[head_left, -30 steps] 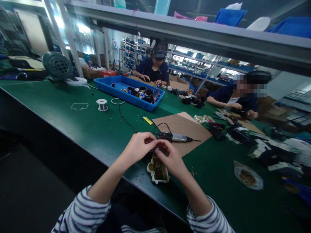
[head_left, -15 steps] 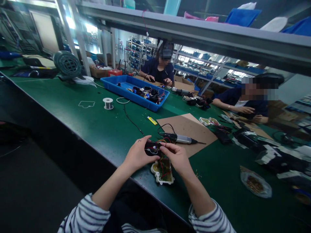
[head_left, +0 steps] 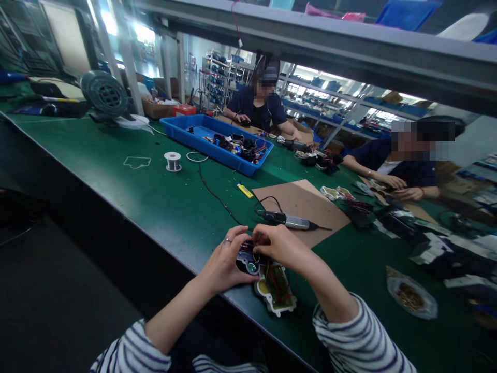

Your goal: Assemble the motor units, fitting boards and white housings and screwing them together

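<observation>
My left hand [head_left: 225, 261] is wrapped round a black plastic housing [head_left: 245, 259] with wires and a round clear part in it. At the housing's upper right side, my right hand [head_left: 277, 243] pinches with thumb and forefinger; thin wires run there, but what sits between the fingertips is too small to make out. Just below both hands, a circuit board in a white frame [head_left: 276, 292] lies near the bench edge, with red and yellow wires leading up toward the housing. An electric screwdriver [head_left: 297, 221] rests on a cardboard sheet [head_left: 310, 194] beyond my right hand.
A blue tray [head_left: 217, 153] of wired parts stands farther back. On the green bench are a solder spool [head_left: 172, 161], a yellow packet [head_left: 245, 190] and a bag of screws [head_left: 411, 298]. Two co-workers [head_left: 258, 106] sit across, and black housings [head_left: 446, 254] lie at the right.
Both hands and the housing sit slightly lower in the view. My right hand has turned, its wrist higher, fingers over the housing. The framed board has shifted right and down.
</observation>
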`<state>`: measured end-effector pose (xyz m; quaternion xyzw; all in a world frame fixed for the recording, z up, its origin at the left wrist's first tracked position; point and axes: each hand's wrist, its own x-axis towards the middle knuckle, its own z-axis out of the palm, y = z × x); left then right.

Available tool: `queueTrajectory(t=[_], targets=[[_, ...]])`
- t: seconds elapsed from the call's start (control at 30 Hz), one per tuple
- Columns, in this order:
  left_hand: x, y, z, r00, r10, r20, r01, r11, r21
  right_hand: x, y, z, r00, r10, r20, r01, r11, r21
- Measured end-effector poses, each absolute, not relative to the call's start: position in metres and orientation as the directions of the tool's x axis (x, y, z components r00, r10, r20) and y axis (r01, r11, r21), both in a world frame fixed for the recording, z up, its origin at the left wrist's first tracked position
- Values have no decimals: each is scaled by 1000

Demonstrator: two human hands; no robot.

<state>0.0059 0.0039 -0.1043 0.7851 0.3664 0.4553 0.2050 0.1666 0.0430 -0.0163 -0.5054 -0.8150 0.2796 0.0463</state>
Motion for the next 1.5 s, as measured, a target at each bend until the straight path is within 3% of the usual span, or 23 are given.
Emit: queueTrajectory(t=[0.1, 0.3, 0.6, 0.7, 0.9, 1.13, 1.5], targets=[[5, 4, -105, 344, 746, 570, 436, -664, 607, 165, 45, -19, -481, 855, -192, 809, 348, -474], [6, -1, -112, 358, 641, 679, 520, -741, 425, 166, 31, -29, -537, 840, -84, 822, 498, -276], [8, -16, -108, 385, 612, 691, 679, -695, 237, 164, 14, -44, -434, 894, 109, 858, 448, -250], [7, -17, -107, 377, 593, 712, 677, -701, 226, 163, 14, -48, -433, 884, 176, 844, 466, -265], [5, -13, -105, 299, 693, 656, 681, -636, 362, 170, 3, -50, -495, 840, 223, 777, 543, -319], [5, -11, -105, 465, 569, 678, 621, -755, 209, 170, -8, -47, -577, 798, 176, 789, 600, -135], [7, -19, -99, 410, 592, 693, 704, -689, 172, 177, -5, -52, -536, 812, 233, 743, 584, -327]])
